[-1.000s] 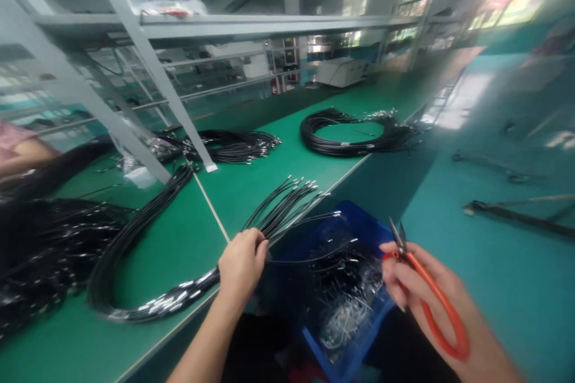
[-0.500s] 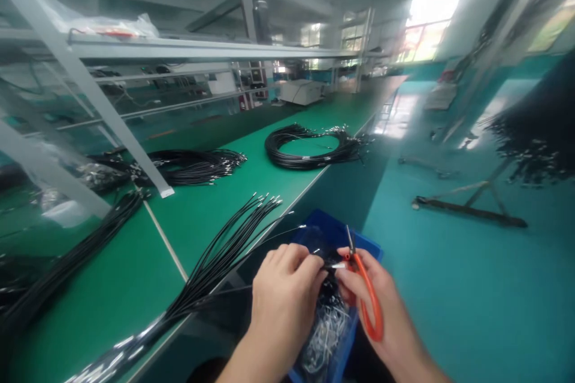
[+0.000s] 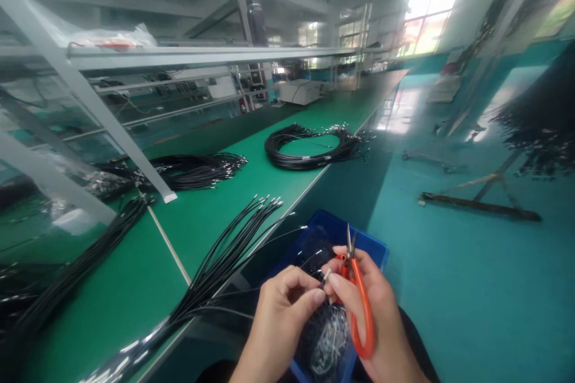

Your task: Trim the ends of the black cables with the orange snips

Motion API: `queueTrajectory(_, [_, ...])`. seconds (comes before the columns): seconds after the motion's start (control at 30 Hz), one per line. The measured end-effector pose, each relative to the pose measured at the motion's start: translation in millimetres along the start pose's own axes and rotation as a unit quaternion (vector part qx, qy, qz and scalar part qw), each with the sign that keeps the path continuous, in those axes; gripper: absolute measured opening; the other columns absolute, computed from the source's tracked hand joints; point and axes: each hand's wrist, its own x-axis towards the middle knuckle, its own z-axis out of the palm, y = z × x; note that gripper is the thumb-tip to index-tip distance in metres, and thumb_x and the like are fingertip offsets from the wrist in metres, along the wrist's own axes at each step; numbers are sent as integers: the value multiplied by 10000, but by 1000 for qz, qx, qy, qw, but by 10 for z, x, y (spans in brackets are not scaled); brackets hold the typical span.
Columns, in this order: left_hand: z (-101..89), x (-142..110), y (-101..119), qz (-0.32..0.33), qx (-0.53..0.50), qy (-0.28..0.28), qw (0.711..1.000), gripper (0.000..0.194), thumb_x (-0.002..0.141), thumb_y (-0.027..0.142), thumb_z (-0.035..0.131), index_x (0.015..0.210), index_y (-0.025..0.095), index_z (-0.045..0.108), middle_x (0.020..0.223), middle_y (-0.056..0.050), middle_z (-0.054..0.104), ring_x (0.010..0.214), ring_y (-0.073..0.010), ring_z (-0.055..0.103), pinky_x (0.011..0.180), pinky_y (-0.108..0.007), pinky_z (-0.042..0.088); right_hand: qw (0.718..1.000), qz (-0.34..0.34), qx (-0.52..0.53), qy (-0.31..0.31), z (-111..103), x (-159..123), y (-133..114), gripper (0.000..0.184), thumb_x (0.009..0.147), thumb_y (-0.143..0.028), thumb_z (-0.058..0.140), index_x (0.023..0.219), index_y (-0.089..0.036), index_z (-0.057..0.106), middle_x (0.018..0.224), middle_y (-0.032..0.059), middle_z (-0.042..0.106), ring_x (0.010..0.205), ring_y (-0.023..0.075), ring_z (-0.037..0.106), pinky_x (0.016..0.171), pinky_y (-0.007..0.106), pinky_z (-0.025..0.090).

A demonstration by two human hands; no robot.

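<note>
Left hand [image 3: 287,305] pinches thin black silver-tipped cable end [image 3: 327,276], slanting up-right to right hand [image 3: 375,287], which grips orange-handled steel snips [image 3: 359,281]. Both off green counter's [image 3: 215,209] near edge.

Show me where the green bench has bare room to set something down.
The green bench looks bare between the bundle at left and the fanned cables, crossed by a pale strip, and between those cables and the coil. Crowded: between the posts, and above the blue bin, where the left hand and right hand are.
</note>
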Motion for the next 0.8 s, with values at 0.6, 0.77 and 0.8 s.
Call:
queueTrajectory(0.6, [59,-95,31,53,-80,64,993,155,793,269,615,708,168,533,658,25,505,532,-100,498,511,-219,409,986,125,101,-36,152,-135,36,204,767,-106,622,926,-210,548,700,-42,538,594,103,494,514,200,383])
queueTrajectory(0.77, [-70,-43,32,18,-221,-40,974,114,789,204,616,710,131,580,641,-10,587,562,-113,540,549,-226,419,976,142,133,-94,106,-103,59,174,813,-105,545,961,-197,548,735,-3,575,633,126,524,548,229,403])
queueTrajectory(0.8, [-85,-37,31,8,-236,-46,971,110,801,201,603,722,129,577,632,-11,595,561,-107,532,553,-221,411,975,145,140,-96,97,-97,69,178,816,-100,535,964,-197,547,736,-1,578,638,128,528,554,232,405])
